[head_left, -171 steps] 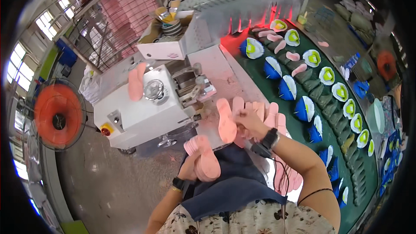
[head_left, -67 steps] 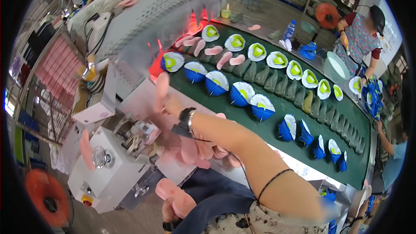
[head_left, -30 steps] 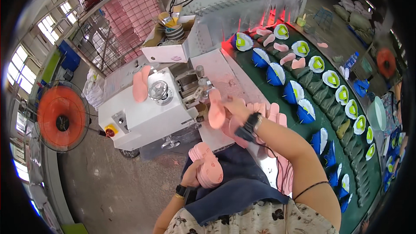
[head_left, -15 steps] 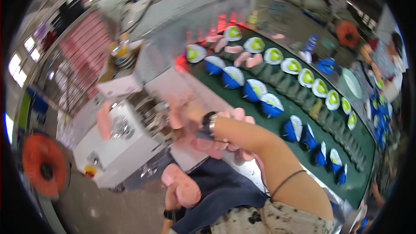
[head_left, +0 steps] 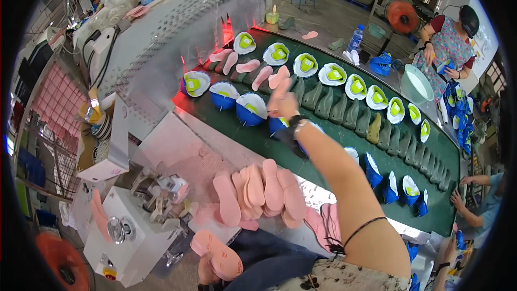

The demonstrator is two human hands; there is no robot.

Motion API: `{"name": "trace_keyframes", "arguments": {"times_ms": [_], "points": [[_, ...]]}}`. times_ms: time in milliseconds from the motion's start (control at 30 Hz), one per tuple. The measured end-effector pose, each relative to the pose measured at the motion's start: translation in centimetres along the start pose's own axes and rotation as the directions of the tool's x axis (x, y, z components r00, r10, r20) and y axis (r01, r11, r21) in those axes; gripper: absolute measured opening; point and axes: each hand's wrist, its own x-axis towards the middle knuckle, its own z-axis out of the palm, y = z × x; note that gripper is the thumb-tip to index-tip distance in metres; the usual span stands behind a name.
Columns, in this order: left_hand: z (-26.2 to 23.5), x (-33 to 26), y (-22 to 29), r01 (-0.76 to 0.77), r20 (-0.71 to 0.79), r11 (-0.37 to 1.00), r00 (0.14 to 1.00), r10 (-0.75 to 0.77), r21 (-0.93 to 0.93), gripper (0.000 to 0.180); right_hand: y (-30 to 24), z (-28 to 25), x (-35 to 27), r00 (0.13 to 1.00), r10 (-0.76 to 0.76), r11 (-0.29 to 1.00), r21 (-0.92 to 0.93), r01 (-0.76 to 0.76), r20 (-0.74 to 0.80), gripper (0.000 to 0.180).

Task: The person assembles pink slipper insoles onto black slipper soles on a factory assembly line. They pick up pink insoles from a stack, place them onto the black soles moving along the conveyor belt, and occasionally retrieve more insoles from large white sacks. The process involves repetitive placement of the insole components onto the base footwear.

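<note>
My left hand, low on the left, is wrapped round a small stack of pink insoles. Stretched out over the green conveyor belt, my right hand is closed on a pink insole, slightly smeared by motion. Just beyond it, another pink insole lies on the row of dark green shoe lasts; several more lie farther left along that row. Blue-and-white shoe uppers with yellow-green patches stand on both sides of the lasts. My right forearm hides part of the near row.
Loose pink insoles are heaped on the near table beside a white machine. A metal housing glows red at the belt's far-left end. Across the belt, a person handles a blue upper near a pale basin.
My right hand has moved from the insole heap out over the belt's lasts. My left hand still holds its stack. The whole view has shifted.
</note>
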Motion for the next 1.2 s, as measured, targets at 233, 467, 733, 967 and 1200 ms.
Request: {"name": "trace_keyframes", "arguments": {"times_ms": [233,467,733,967,1200], "points": [[-4.6,3.5,-2.0,0.19,-0.082,0.981,0.978,-0.191,-0.027,0.052,14.5,4.6,-3.1,0.526,0.782,0.144,0.724,-0.674,0.334,0.013],[-8.3,3.6,-3.5,0.299,-0.185,0.952,0.934,-0.305,-0.06,0.057,5.9,8.4,5.1,0.798,0.598,0.658,0.526,-0.539,0.07,0.042],[-10.6,3.2,-4.1,0.37,-0.203,0.926,0.903,-0.378,-0.081,0.06,5.4,10.9,9.4,0.624,0.741,0.524,0.365,-0.769,0.25,0.048],[-14.0,3.9,-5.7,0.39,-0.19,0.916,0.896,-0.402,-0.095,0.062,6.8,10.1,9.3,0.504,0.837,0.356,0.488,-0.797,0.214,0.025],[-11.0,3.4,-4.5,0.358,-0.2,0.933,0.912,-0.358,-0.04,0.061,6.1,9.6,7.8,0.328,0.753,-0.552,0.819,-0.156,0.57,0.013]]}}
